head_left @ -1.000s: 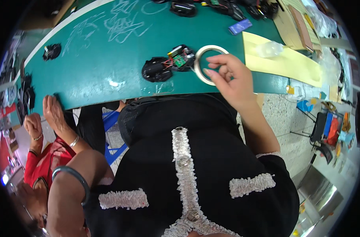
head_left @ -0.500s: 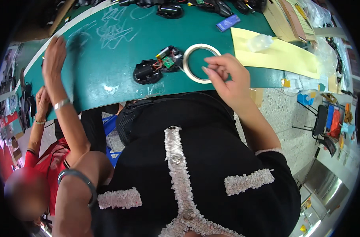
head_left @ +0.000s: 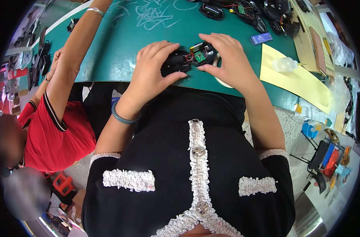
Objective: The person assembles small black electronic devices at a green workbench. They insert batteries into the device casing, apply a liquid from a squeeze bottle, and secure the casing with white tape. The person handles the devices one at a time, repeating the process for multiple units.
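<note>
Green bench here, and on it lies the black device, opened up, circuit board and red wires bare, casing not yet closed! Left hand and right hand bracket it, each grip spread wide; whether they've got firm hold, I can't tell.

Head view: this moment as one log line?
left hand: around black shell; right hand: by green circuit board; tape roll: partly hidden
</note>
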A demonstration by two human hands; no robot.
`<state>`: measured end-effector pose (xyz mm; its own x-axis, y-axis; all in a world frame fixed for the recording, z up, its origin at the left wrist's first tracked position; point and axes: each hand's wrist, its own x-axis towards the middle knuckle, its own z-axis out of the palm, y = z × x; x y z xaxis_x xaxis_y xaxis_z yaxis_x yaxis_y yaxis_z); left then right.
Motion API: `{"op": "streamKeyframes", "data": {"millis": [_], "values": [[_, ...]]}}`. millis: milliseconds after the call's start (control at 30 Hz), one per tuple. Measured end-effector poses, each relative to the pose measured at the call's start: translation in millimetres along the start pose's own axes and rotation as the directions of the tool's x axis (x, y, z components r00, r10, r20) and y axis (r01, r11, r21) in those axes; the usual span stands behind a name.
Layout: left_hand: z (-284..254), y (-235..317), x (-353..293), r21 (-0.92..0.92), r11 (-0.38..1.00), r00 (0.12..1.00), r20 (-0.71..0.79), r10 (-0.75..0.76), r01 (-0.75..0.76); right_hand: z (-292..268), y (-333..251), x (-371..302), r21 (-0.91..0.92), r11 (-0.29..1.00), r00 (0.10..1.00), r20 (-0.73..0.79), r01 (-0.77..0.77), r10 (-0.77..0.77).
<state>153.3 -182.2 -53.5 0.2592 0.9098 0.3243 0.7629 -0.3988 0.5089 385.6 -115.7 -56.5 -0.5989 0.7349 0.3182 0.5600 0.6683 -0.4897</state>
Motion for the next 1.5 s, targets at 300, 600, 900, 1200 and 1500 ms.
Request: {"op": "streamKeyframes", "data": {"millis": [300, 600, 900, 1200, 1500], "values": [[-2.6, 2.9, -4.2, -0.019, 1.0, 0.999, -0.039, -0.021, 0.02, -4.7, -6.1, -2.4, 0.137, 0.99, 1.0, -0.016, -0.015, 0.017], [-4.6, 0.0, -5.9, -0.021, 1.0, 0.998, -0.066, -0.021, 0.02, 0.4, -6.1, 5.3, 0.157, 0.986, 0.998, -0.024, -0.049, 0.053], [-13.2, 8.8, -7.5, 0.095, 0.993, 0.996, -0.059, -0.06, 0.066, 14.2, -20.4, -0.6, 0.048, 0.996, 0.985, -0.156, -0.069, 0.076], [-5.7, 8.7, -11.8, 0.043, 0.994, 0.992, -0.071, -0.1, 0.103, 15.8, -26.9, -4.3, -0.004, 0.995, 0.984, -0.149, -0.096, 0.095], [-6.4, -5.7, -11.6, -0.022, 0.999, 0.996, -0.074, -0.049, 0.048, 7.4, -23.5, -2.7, -0.03, 0.999, 0.991, -0.136, -0.02, 0.015]]}}
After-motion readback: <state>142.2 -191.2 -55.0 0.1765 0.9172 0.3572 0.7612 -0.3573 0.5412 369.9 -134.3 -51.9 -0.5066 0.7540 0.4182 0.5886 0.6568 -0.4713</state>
